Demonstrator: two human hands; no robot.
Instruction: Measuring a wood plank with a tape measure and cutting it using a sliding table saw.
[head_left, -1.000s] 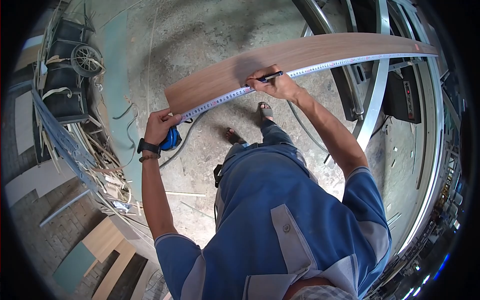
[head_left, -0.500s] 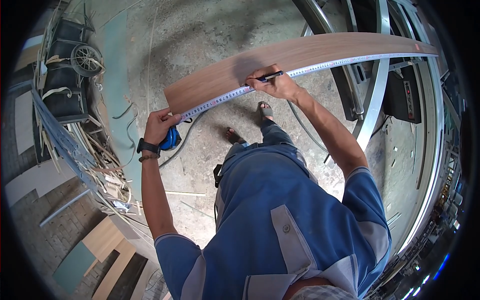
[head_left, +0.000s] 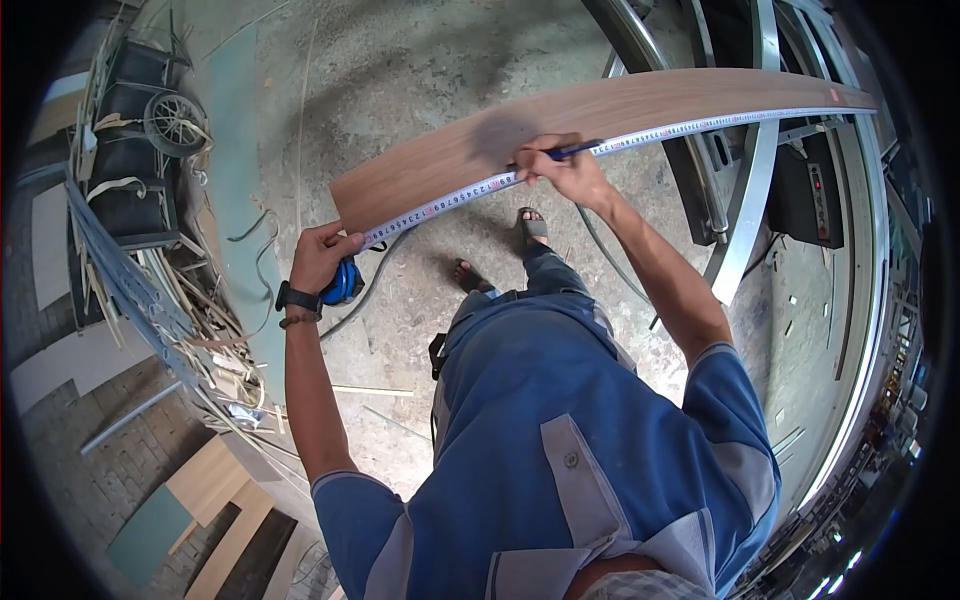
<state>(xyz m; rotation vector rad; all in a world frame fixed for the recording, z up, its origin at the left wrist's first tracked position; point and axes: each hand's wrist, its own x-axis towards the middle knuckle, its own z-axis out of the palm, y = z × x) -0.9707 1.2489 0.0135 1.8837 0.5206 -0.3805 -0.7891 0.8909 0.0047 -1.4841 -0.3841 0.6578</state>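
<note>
A long brown wooden board (head_left: 620, 110) lies across a metal stand in front of me. A white measuring tape blade (head_left: 700, 125) runs along its near edge. My left hand (head_left: 322, 255) grips the blue tape measure case (head_left: 343, 283) at the board's left end, thumb on the board's corner. My right hand (head_left: 560, 165) holds a blue pen (head_left: 570, 151) with its tip against the board beside the tape, about a third of the way along.
A pile of scrap strips and offcuts (head_left: 170, 300) lies at my left, with a black wheeled cart (head_left: 150, 150) behind it. A metal frame (head_left: 750, 200) and a machine (head_left: 815, 190) stand at the right. Concrete floor below; a cable (head_left: 370, 295) runs under the board.
</note>
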